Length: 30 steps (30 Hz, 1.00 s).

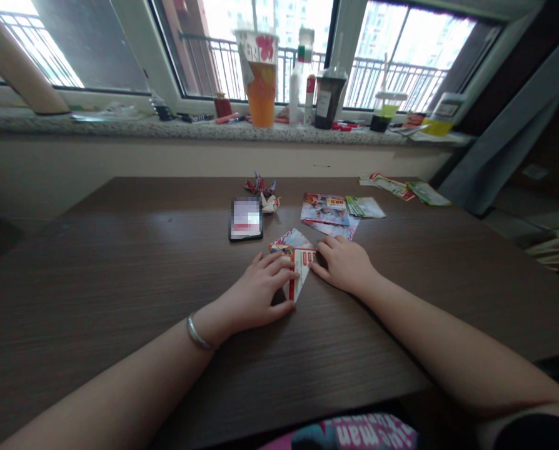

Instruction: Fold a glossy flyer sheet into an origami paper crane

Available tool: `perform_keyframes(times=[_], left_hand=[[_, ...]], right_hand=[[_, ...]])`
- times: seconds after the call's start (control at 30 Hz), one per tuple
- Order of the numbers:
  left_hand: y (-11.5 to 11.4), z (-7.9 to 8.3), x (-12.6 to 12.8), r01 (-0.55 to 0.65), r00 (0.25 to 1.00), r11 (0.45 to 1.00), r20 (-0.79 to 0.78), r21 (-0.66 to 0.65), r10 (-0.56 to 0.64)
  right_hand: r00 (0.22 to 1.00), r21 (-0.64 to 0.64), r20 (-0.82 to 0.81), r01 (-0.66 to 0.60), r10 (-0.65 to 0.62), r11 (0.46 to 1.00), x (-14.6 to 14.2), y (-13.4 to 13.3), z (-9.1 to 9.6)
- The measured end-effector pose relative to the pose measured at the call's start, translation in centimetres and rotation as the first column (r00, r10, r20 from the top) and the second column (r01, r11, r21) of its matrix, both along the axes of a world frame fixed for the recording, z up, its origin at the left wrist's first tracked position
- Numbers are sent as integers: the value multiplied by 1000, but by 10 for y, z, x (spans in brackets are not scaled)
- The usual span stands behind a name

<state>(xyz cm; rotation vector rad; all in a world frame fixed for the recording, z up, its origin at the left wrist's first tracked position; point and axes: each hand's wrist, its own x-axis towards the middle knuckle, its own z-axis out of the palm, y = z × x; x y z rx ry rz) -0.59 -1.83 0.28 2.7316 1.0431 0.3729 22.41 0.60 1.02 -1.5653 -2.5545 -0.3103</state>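
Note:
A printed sheet of paper (300, 275), white with red print and folded to a point toward me, lies on the table. My left hand (265, 287) rests across its left side, fingers stretched and apart, the thumb by the lower tip. At the paper's upper right edge, my right hand (342, 264) has its fingers curled and pressed together on the corner; the fingertips are partly hidden. Behind the sheet a patterned paper flap (294, 237) sticks out; whether it is part of the same sheet I cannot tell. Just beyond my left hand lies a phone (246, 219) with its screen lit.
Folded paper figures (270, 203) stand beside the phone. Flyers (326, 210) and a stack of green leaflets (364, 207) lie beyond my right hand, more leaflets (428, 193) at the far right. Drink cups (261, 94) and bottles (301, 87) line the windowsill (176, 128).

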Motion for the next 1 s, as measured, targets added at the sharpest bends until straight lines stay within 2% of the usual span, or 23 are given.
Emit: perform_keyframes(times=[0.17, 0.33, 0.73, 1.0], left_hand=[[1, -2, -1, 44, 999, 999, 26, 31, -45], [1, -3, 0, -1, 998, 1000, 66, 26, -1], [2, -6, -3, -70, 998, 997, 3, 12, 70], [0, -4, -2, -93, 995, 996, -16, 7, 93]], right_hand=[[986, -23, -134, -107, 103, 994, 2, 3, -9], [959, -83, -191, -227, 208, 970, 6, 9, -19], [897, -140, -377, -301, 230, 943, 13, 15, -19], [820, -109, -519, -341, 239, 934, 18, 18, -19]])
